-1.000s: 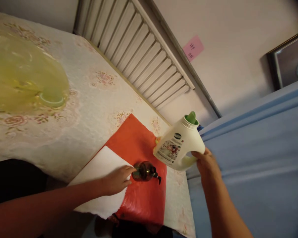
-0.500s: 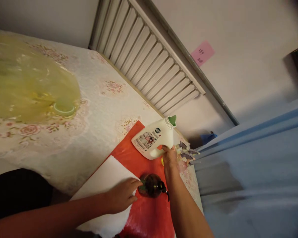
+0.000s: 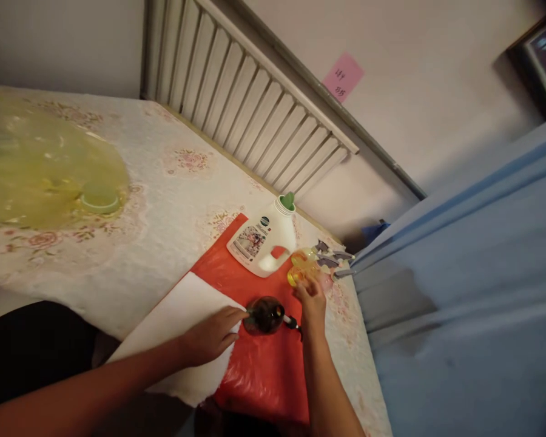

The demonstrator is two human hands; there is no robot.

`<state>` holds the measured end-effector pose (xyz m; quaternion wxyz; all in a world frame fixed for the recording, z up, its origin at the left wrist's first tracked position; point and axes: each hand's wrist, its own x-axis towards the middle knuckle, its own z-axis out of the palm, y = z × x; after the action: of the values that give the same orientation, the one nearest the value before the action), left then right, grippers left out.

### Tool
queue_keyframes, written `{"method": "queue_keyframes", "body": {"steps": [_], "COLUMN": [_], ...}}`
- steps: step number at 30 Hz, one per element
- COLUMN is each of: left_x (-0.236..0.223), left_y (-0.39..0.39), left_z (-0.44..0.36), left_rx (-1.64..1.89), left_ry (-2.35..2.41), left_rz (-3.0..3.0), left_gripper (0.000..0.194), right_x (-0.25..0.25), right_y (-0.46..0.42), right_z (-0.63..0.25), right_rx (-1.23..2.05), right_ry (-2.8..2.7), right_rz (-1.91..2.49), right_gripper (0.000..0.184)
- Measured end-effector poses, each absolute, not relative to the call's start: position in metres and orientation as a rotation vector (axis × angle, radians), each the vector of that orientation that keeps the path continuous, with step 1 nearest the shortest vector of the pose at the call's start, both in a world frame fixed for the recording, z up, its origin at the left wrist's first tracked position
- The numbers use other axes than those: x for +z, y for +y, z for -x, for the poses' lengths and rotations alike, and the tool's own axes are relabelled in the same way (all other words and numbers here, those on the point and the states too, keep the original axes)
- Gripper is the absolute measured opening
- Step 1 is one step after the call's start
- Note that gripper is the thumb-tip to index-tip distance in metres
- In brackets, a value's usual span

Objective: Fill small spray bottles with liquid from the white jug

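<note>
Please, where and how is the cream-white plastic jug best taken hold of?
Probably by the loop handle of the cream-white plastic jug, coming from the person's right: the handle faces that way, towards the bare right hand, and its opening seems to leave room to wrap around it.

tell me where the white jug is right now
In the head view, the white jug is near the centre, on the upper part of the red sheet, left of the spray bottles and above the dark pump bottle.
</note>
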<state>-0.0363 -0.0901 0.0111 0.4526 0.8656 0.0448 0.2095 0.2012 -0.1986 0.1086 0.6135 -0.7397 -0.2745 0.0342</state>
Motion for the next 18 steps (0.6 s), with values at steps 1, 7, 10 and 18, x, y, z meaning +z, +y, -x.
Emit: {"method": "queue_keyframes", "body": {"steps": [1,7,10,18], "left_x": [0.010,0.009,0.012,0.020], "left_y": [-0.090,-0.092,-0.096,-0.110], "left_z": [0.036,0.037,0.039,0.038], "left_rx": [0.532,0.638,0.694,0.729], "left_ry": [0.105,0.085,0.081,0.404], "left_rz": [-2.153,-2.260,-2.366,-2.720], "left_gripper": [0.052,0.049,0.044,0.015], "right_x": [0.102,0.047,0.026,-0.003], "right_y": [-0.216,-0.301,-0.322,-0.348], "right_z": [-0.192,-0.138,-0.117,-0.093], "right_rx": [0.110,0.342,0.298,0.063], "right_ry": [-0.598,-0.422,-0.461,-0.625], "right_rz": [1.710,1.756,1.824,1.998], "right_gripper": [0.048,0.038,0.033,0.034]}}
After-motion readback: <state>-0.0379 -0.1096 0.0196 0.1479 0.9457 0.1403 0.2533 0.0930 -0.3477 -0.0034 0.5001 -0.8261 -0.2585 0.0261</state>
